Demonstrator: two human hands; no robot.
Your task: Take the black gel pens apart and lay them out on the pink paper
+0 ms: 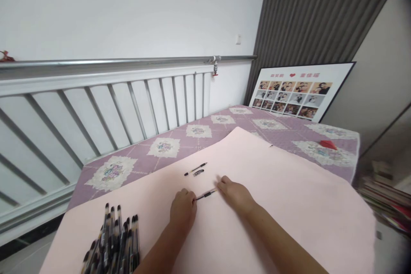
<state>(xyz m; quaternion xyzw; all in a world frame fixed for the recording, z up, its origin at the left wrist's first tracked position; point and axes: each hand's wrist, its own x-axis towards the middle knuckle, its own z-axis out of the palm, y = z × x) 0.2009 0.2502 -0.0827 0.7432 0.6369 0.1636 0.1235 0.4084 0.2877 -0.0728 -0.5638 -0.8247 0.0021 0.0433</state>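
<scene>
A slim pen (207, 194) with a dark grip runs between my two hands, just above or on the pink sheet (298, 205); I cannot tell whether it touches the paper. My left hand (183, 207) is closed, its fingers pinching the pen's left end. At the right end, the fingertips of my right hand (236, 195) are pinched together on the pen, hiding that end. Beyond my hands lie a second pen (196, 168) and a short black pen cap (198, 173), side by side on the sheet.
Several capped black pens (114, 239) are heaped at the lower left, close to my left forearm. A purple patterned tablecloth (221, 130) shows around the sheet, with a red paper piece (328, 144) at right. Behind are a white radiator (150, 107) and a photo board (290, 90).
</scene>
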